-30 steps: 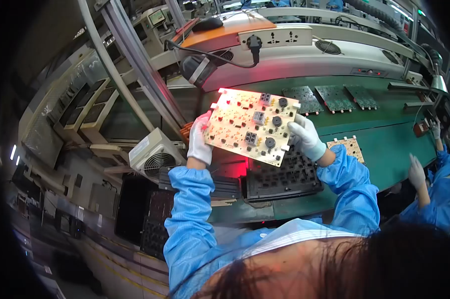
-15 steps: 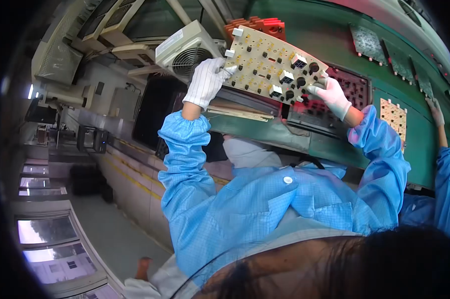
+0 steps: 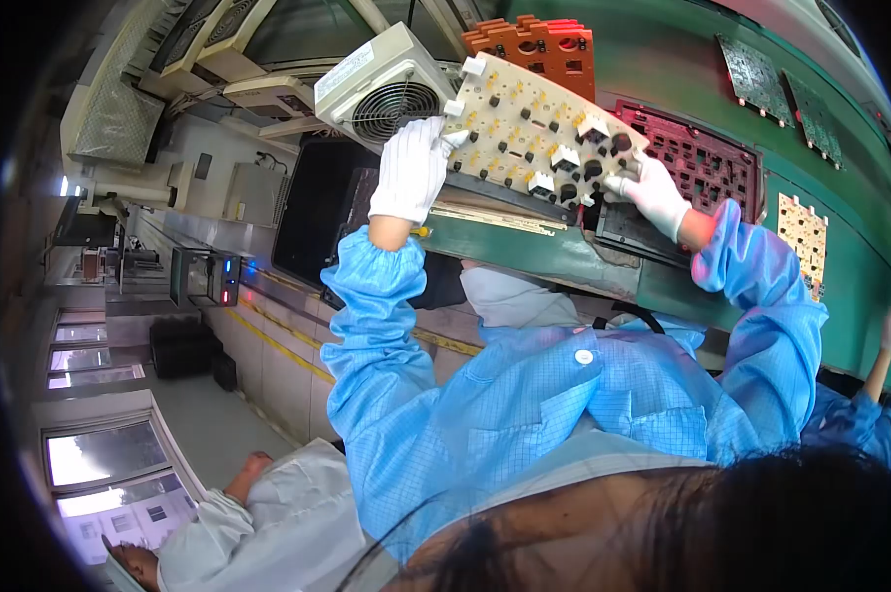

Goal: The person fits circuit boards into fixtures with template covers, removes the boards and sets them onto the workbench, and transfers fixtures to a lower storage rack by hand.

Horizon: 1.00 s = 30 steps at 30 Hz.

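Two hands point(image 3: 413, 168) point(image 3: 652, 192) at opposite circuit board point(image 3: 512, 120) edges, green tabletop point(image 3: 652, 59) beyond

I have one cream-coloured, flat, rectangular circuit board point(image 3: 534, 130) in view, component side towards my camera, long edges sloping down rightward. Small black and yellow parts dot it; three white blocks point(image 3: 566, 158) and three round black parts point(image 3: 593, 169) line its right end. It hangs between my white-gloved left hand point(image 3: 411, 168) and right hand point(image 3: 654, 194).

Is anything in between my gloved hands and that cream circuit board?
Nothing visible: the gloved left hand holds the cream circuit board at its left end, the gloved right hand at its right.
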Motion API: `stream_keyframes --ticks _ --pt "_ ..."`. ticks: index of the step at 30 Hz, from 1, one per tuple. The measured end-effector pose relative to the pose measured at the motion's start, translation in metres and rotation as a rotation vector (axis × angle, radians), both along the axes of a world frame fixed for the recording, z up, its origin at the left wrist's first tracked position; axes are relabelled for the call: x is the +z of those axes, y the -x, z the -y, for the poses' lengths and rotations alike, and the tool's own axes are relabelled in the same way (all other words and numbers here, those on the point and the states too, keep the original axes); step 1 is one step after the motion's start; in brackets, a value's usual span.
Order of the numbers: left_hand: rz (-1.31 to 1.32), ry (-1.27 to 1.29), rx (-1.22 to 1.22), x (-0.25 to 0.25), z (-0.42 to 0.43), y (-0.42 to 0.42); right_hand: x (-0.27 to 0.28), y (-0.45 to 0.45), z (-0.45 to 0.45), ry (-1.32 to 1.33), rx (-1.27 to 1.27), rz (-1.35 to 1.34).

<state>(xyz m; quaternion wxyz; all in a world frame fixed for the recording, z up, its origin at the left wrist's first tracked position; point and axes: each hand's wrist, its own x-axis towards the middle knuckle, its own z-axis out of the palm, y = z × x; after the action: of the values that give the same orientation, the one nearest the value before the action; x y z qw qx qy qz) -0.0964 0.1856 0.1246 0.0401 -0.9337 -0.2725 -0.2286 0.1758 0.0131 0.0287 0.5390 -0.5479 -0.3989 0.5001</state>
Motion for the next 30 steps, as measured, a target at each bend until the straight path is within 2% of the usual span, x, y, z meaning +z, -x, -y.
stream_keyframes --ticks 1,3,4,7,9,10,11,13,14,15,17,18,21,25,28,29,30 --pt "-0.038 0.012 0.036 0.001 -0.002 -0.005 -0.005 -0.006 -0.007 0.047 0.006 0.044" --pt "-0.202 0.023 0.151 -0.001 -0.011 -0.017 -0.013 -0.013 -0.033 0.203 0.013 -0.137" --pt "-0.189 -0.037 0.106 -0.005 -0.013 -0.015 -0.014 -0.014 -0.042 0.249 0.022 -0.121" --pt "-0.262 -0.123 0.092 0.005 -0.019 -0.012 -0.007 -0.012 -0.04 0.192 0.012 -0.099" --pt "-0.023 0.214 0.092 0.029 -0.006 -0.014 0.006 -0.017 -0.028 0.072 0.023 -0.055" --pt "0.101 0.392 0.176 0.051 0.014 -0.019 0.016 -0.018 -0.023 0.073 0.009 0.028" --pt "0.147 0.485 0.157 0.062 0.021 -0.019 0.027 -0.018 -0.019 0.073 -0.006 0.112" --pt "0.259 0.55 0.026 0.068 0.02 -0.014 0.04 -0.011 -0.01 0.001 -0.039 0.082" --pt "0.221 0.718 0.015 0.068 0.012 -0.007 0.045 -0.011 -0.006 0.122 0.062 0.148" --pt "0.198 0.547 -0.094 0.066 0.007 -0.003 0.048 -0.011 -0.004 0.242 0.162 0.213" --pt "-0.013 0.506 -0.129 0.092 0.022 0.011 0.022 -0.002 -0.001 0.108 0.28 0.244" --pt "0.04 0.268 -0.266 0.081 0.023 0.022 0.028 0.006 0.004 0.169 0.335 0.264" --pt "-0.046 0.614 -0.138 0.104 0.057 0.027 0.028 0.032 0.007 0.313 0.449 0.262" --pt "-0.108 0.429 -0.147 0.086 0.053 0.04 -0.009 0.045 -0.003 0.141 0.5 0.413" --pt "-0.033 0.575 -0.095 0.081 0.05 0.036 0.006 0.042 -0.003 0.246 0.538 0.312" --pt "0.055 0.639 -0.157 0.077 0.045 0.034 0.002 0.038 -0.006 0.249 0.541 0.314" --pt "0.073 0.823 -0.039 0.079 0.044 0.03 -0.007 0.03 -0.013 -0.02 0.659 0.497"
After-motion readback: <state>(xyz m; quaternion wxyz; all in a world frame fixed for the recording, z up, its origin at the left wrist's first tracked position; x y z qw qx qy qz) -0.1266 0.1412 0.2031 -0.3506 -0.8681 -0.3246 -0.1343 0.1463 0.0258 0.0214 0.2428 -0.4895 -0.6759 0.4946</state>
